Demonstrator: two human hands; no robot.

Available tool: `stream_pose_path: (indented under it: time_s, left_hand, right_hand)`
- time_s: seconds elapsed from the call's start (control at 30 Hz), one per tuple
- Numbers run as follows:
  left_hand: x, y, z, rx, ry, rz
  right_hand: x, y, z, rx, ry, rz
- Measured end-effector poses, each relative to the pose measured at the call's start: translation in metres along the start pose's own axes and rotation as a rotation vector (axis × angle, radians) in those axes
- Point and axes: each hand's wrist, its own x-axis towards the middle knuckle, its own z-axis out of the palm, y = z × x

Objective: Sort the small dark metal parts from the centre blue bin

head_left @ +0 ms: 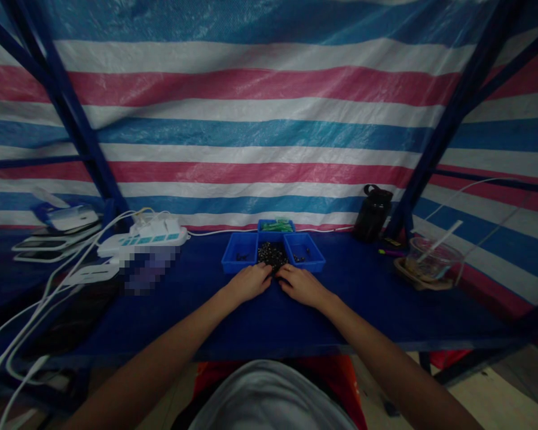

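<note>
A pile of small black, shiny pieces (272, 254) lies between two blue bins, too small to tell their kind. At the pile's near edge, on its left, is my left hand (252, 280), its fingers curled together and pointing in at the pieces. My right hand (302, 285) mirrors it from the right, fingers bent and close together. What the fingertips hold, if anything, is too small to make out. The left blue bin (239, 267) and the right blue bin (311, 267) each contain a few small dark pieces. Behind the pile, another blue bin (260, 225) holds green packets (278, 226).
White power strips (146, 237) and tangled white cables (49, 286) spread over the table's left side, beside stacked phone-like devices (49, 242). On the right stand a black bottle (373, 213) and a clear cup with a straw (434, 260). Striped sheeting (269, 131) hangs behind the blue table (269, 325).
</note>
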Motion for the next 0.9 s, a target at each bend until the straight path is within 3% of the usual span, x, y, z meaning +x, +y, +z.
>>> stream_pose_path:
  time_s: [0.9]
  left_hand:
    - [0.0019, 0.002, 0.0033, 0.038, -0.033, -0.069]
  right_hand:
    - [0.0006, -0.0011, -0.0017, 0.017, -0.002, -0.028]
